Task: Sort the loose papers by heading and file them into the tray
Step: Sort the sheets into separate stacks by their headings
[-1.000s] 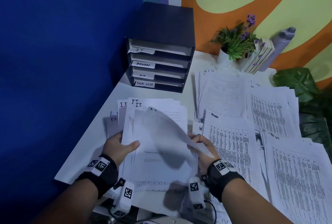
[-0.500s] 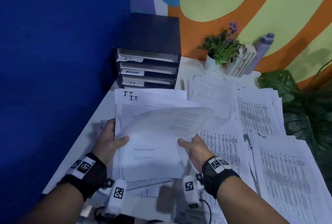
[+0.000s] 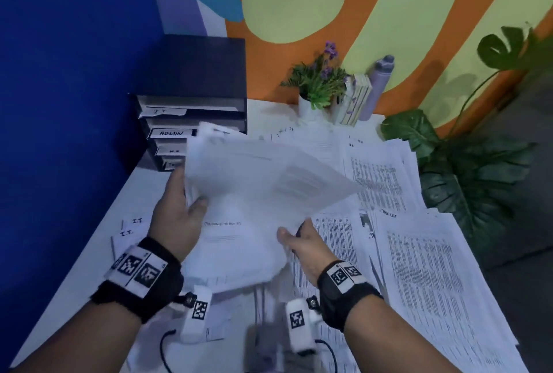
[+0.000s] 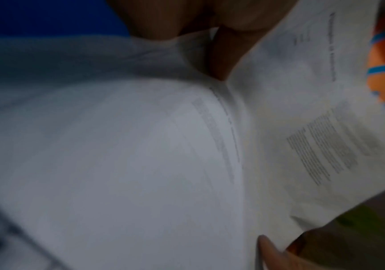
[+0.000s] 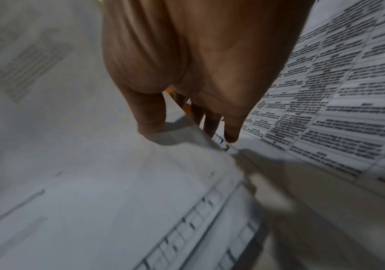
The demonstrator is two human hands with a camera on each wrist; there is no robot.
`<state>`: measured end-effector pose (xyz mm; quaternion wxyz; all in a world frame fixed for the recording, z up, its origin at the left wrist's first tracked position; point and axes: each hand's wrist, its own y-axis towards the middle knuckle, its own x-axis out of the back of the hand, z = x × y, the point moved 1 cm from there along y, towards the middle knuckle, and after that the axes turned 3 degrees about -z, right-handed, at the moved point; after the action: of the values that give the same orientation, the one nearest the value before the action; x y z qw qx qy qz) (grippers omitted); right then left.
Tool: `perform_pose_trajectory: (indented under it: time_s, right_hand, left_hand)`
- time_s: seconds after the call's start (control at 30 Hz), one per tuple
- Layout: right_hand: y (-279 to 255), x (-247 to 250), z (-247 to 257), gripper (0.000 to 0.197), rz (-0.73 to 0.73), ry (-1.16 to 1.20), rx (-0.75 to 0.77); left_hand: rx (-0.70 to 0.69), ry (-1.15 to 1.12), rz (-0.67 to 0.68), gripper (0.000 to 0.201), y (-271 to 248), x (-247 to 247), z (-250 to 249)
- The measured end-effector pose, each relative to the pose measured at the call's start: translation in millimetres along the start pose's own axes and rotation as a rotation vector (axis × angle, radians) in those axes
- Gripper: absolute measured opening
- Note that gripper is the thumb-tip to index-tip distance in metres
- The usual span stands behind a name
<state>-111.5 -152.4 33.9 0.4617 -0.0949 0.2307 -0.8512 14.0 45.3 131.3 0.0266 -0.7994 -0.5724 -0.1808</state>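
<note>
A thick stack of white papers point(image 3: 239, 223) is lifted off the table between both hands, its top sheets bowing up and blurred. My left hand point(image 3: 179, 208) grips the stack's left edge, thumb on top; the left wrist view shows the same papers point(image 4: 140, 164) close up. My right hand point(image 3: 299, 241) pinches the stack's right edge, thumb point(image 5: 151, 117) on top and fingers point(image 5: 230, 127) beneath. The black filing tray point(image 3: 191, 97) stands at the back left, with slots labelled IT, ADMIN and two lower ones partly hidden by the papers.
More printed sheets point(image 3: 419, 268) cover the table's right half. Two I.T. sheets point(image 3: 131, 229) lie at the left by the blue wall. A potted plant point(image 3: 317, 85), small books point(image 3: 356, 97) and a grey bottle point(image 3: 378, 85) stand at the back.
Both hands have raised the stack off the table and carried it toward the tray. The loose top sheet has dropped onto the stack, and the stack now covers the tray's lower slots.
</note>
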Motion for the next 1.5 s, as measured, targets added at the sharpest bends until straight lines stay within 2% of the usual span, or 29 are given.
perform_pose_trajectory:
  time_s: [0.13, 0.2, 0.3, 0.43, 0.6, 0.67, 0.77, 0.9, 0.97, 1.03, 1.1, 1.2, 1.3, 1.43, 1.47, 1.5]
  right_hand:
    - [-7, 15, -6, 0.08, -0.017, -0.053, 0.029]
    - [-6, 27, -6, 0.068, -0.166, -0.138, 0.049]
    - [1, 54, 0, 0.063, -0.34, -0.193, 0.03]
    - [21, 97, 25, 0.057, -0.464, -0.168, 0.035]
    - [76, 126, 62, 0.062, -0.511, -0.197, 0.048]
    - [99, 130, 78, 0.06, -0.52, -0.291, 0.074]
    - [121, 135, 96, 0.044, -0.588, -0.479, 0.164]
    - [128, 125, 97, 0.06, -0.667, -0.734, 0.228]
    - [124, 100, 85, 0.058, -0.619, -0.774, 0.308]
    - [111, 66, 66, 0.047, -0.45, -0.692, 0.362]
    - [93, 25, 42, 0.034, -0.257, -0.626, 0.321]
    - [65, -31, 0, 0.021, 0.024, -0.629, 0.259]
    - [45, -65, -33, 0.035, 0.169, -0.767, 0.161]
    - [38, -87, -50, 0.013, 0.14, -0.866, 0.165]
    - [38, -89, -51, 0.013, 0.125, -0.849, 0.151]
    - [40, -91, -51, 0.017, 0.109, -0.837, 0.14]
  left_hand:
    - [0.243, -0.107, -0.066, 0.071, -4, -24, 27]
    - [0.347, -0.096, -0.031, 0.075, -9, -36, 45]
    - [0.498, -0.05, 0.06, 0.071, -18, -49, 71]
    - [0.551, 0.229, 0.124, 0.067, -32, -44, 111]
    - [0.621, 0.603, 0.089, 0.073, -47, -13, 145]
    - [0.65, 0.718, 0.065, 0.074, -51, 1, 156]
    - [0.697, 0.81, 0.02, 0.075, -55, 19, 167]
    - [0.832, 0.859, -0.049, 0.078, -56, 42, 176]
    - [0.881, 0.869, -0.051, 0.089, -55, 51, 181]
    - [0.935, 0.881, -0.017, 0.109, -54, 59, 186]
    - [0.96, 0.873, 0.03, 0.121, -52, 63, 189]
    - [0.979, 0.728, 0.037, 0.123, -49, 67, 195]
    - [0.96, 0.587, 0.066, 0.101, -48, 68, 200]
    - [0.845, 0.405, -0.008, 0.027, -45, 66, 196]
    - [0.829, 0.348, -0.03, 0.021, -44, 66, 193]
    - [0.819, 0.29, -0.045, 0.025, -44, 67, 191]
